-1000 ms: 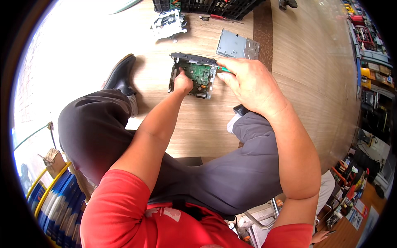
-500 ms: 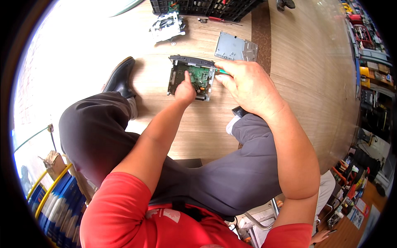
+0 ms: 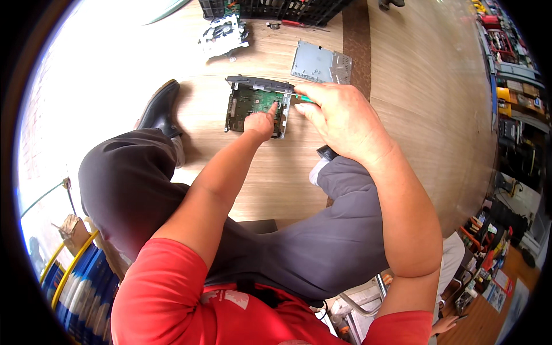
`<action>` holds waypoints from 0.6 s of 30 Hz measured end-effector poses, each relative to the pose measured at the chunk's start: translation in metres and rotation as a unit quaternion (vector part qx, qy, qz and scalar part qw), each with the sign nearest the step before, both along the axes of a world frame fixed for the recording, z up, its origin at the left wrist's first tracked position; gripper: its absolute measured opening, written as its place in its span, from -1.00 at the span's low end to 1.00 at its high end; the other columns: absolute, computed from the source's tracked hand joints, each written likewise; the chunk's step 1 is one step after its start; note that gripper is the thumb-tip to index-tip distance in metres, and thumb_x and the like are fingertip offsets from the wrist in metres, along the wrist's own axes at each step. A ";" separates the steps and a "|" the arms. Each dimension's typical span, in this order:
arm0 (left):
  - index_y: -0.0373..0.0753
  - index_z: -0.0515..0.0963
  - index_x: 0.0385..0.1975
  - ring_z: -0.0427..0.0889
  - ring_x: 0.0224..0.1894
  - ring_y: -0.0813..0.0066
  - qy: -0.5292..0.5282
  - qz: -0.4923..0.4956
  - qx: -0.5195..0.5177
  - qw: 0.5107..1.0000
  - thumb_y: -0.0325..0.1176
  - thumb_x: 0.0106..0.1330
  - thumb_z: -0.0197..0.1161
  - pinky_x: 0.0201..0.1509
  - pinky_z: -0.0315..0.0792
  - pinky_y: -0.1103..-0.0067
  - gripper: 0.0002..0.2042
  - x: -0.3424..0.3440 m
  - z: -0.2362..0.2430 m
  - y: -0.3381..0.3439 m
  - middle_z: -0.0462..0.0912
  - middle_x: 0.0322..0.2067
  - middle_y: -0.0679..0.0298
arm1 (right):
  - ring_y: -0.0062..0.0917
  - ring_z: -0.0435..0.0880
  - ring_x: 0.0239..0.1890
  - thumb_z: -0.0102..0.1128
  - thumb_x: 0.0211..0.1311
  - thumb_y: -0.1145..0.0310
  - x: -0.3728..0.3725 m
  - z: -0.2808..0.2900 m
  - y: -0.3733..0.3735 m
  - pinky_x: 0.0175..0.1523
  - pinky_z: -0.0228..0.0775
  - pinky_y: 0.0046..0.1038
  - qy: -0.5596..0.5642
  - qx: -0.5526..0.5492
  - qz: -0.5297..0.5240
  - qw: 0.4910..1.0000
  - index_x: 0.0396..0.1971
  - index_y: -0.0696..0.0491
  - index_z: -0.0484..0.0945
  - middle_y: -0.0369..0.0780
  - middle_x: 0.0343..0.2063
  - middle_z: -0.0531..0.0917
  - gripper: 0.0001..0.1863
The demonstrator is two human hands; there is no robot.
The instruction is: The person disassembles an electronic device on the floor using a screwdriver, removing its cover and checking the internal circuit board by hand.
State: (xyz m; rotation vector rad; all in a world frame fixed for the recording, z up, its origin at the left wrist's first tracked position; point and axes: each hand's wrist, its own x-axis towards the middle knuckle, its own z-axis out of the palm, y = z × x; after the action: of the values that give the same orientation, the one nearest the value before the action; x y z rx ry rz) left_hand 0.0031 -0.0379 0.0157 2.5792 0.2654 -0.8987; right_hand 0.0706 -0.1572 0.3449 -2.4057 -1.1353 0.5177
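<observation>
An opened electronic unit sits on the floor, a metal frame with a dark front panel [image 3: 259, 84] along its far edge and a green circuit board [image 3: 263, 100] inside. My left hand [image 3: 260, 123] reaches over the board with its index finger stretched out at the board's right side; the other fingers are curled and hold nothing visible. Right of the unit, my right hand [image 3: 340, 118] pinches a screwdriver [image 3: 305, 98] with a green handle. Its thin shaft points left toward the right end of the front panel; the tip cannot be made out.
A grey metal cover plate [image 3: 316, 62] lies beyond the unit to the right. Farther left rests a metal mechanism [image 3: 224, 37]. A red screwdriver [image 3: 296, 24] lies before a black crate [image 3: 276, 10]. Stocked shelves [image 3: 514, 98] line the right side, where another person's hand [image 3: 444, 325] shows.
My left index finger has shifted from the middle of the circuit board to its right side. My right hand keeps its grip on the screwdriver, and the whole view has moved slightly.
</observation>
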 end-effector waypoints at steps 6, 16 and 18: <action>0.22 -0.09 0.62 0.75 0.06 0.19 0.028 -0.011 0.001 1.000 -0.23 0.55 0.01 0.10 0.61 0.32 -0.31 0.007 0.004 0.001 0.73 0.08 0.15 | -0.05 0.70 -0.15 0.17 0.40 0.28 0.000 0.002 -0.001 -0.02 0.52 -0.08 0.003 -0.009 -0.003 1.000 -0.15 0.13 0.61 -0.02 -0.28 0.72 -0.77; 0.19 -0.04 0.61 0.74 0.09 0.24 0.043 -0.012 0.007 0.999 -0.15 0.55 0.10 0.10 0.61 0.34 -0.31 0.012 0.010 0.000 0.72 0.11 0.22 | -0.03 0.68 -0.21 0.18 0.40 0.30 0.000 -0.003 -0.003 -0.07 0.50 -0.06 0.005 -0.001 0.001 1.000 -0.26 0.15 0.55 0.00 -0.38 0.68 -0.80; 0.20 -0.03 0.61 0.74 0.10 0.24 0.045 -0.011 0.007 0.999 -0.14 0.55 0.10 0.10 0.61 0.34 -0.31 0.012 0.009 0.002 0.72 0.11 0.22 | -0.02 0.69 -0.20 0.21 0.39 0.32 0.000 -0.002 -0.003 -0.07 0.52 -0.10 0.004 -0.007 0.001 1.000 -0.11 0.14 0.60 0.02 -0.32 0.70 -0.78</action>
State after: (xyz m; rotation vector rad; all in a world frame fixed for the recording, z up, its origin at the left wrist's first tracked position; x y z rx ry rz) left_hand 0.0151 -0.0364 0.0250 2.5625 0.2709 -1.0262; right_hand 0.0710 -0.1597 0.3433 -2.4127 -1.1361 0.5364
